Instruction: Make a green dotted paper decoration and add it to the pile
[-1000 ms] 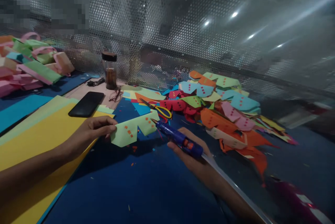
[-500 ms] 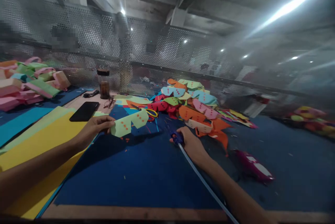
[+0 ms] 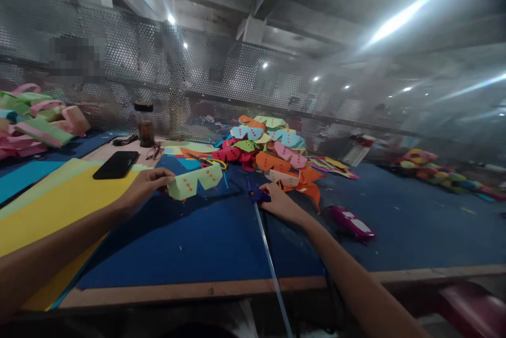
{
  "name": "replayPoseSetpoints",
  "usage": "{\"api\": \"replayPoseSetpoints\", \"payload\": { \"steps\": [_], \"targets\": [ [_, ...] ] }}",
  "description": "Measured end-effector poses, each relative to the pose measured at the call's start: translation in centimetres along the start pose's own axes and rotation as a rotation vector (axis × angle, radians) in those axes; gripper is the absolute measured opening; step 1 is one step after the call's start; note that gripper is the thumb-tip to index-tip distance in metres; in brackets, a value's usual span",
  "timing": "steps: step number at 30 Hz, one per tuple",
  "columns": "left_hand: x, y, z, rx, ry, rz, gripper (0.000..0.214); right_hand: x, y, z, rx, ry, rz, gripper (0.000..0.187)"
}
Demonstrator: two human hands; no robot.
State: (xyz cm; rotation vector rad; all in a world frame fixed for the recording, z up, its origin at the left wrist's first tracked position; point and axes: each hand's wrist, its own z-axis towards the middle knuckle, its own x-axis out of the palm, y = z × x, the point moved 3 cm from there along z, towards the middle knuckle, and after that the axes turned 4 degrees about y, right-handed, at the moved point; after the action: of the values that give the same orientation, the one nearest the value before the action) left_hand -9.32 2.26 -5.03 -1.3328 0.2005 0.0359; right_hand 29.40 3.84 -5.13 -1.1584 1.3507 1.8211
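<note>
My left hand pinches the left end of a pale green paper cutout. The cutout has a V-shaped notch and rows of orange-red dots, and is held up above the blue table top. My right hand is closed round a small dark blue glue gun, whose tip points away from me. A long translucent glue stick runs from its rear down past the table's front edge. Yellow-handled scissors lie behind the cutout, partly hidden. Just beyond my right hand rests an orange paper piece.
Dotted paper cutouts are heaped at the back centre. A phone lies on yellow sheets at left, near a lidded jar. At right is a magenta pouch-like item. A perforated metal screen stands behind.
The view has swung right and tilted a little, so things sit further left. Both hands keep their holds, the cutout in the left and the glue gun in the right.
</note>
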Motion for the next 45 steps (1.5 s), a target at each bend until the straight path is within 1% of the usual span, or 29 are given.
{"api": "replayPoseSetpoints", "payload": {
  "steps": [5, 12, 18, 22, 25, 28, 30, 31, 33, 35, 38, 40, 45],
  "targets": [
    [-0.7, 0.8, -0.1, -0.019, 0.005, 0.006, 0.025, 0.5, -0.4, 1.1, 0.016, 0.019, 0.007, 0.032],
    [-0.7, 0.7, -0.4, -0.048, -0.005, 0.032, 0.029, 0.1, 0.5, 0.0, -0.016, 0.063, 0.045, 0.031],
    [-0.4, 0.6, -0.5, -0.041, 0.012, 0.056, 0.029, 0.0, 0.2, -0.1, -0.036, 0.077, 0.046, 0.040],
    [-0.2, 0.2, -0.8, -0.012, 0.041, 0.063, 0.027, -0.6, 0.2, -0.2, -0.070, 0.037, 0.050, 0.047],
    [0.1, -0.4, -1.1, 0.011, 0.051, 0.067, 0.024, -1.7, 1.5, -0.1, -0.106, -0.010, 0.076, 0.044],
    [0.5, -1.1, -1.3, 0.028, 0.060, 0.069, 0.022, -2.4, 4.1, 0.3, -0.167, -0.008, 0.133, 0.038],
    [0.8, -1.7, -1.3, 0.037, 0.069, 0.068, 0.021, -2.5, 6.2, 0.8, -0.219, 0.006, 0.187, 0.038],
    [0.9, -2.0, -1.2, 0.041, 0.074, 0.067, 0.021, -2.5, 7.3, 1.0, -0.265, 0.008, 0.260, 0.040],
    [1.2, -2.7, -0.9, 0.048, 0.084, 0.066, 0.021, -2.3, 9.1, 1.6, -0.334, -0.024, 0.336, 0.038],
    [1.5, -3.3, -0.6, 0.055, 0.096, 0.068, 0.021, -2.0, 10.2, 2.1, -0.371, -0.068, 0.373, 0.033],
    [2.0, -3.9, 0.1, 0.067, 0.101, 0.069, 0.023, -1.7, 10.7, 2.6, -0.370, -0.177, 0.374, 0.027],
    [2.2, -3.8, 0.4, 0.075, 0.089, 0.061, 0.023, -1.5, 10.5, 2.6, -0.363, -0.221, 0.369, 0.027],
    [2.6, -2.7, 0.4, 0.061, 0.074, 0.044, 0.023, -0.5, 10.0, 2.2, -0.361, -0.216, 0.377, 0.025]
  ]
}}
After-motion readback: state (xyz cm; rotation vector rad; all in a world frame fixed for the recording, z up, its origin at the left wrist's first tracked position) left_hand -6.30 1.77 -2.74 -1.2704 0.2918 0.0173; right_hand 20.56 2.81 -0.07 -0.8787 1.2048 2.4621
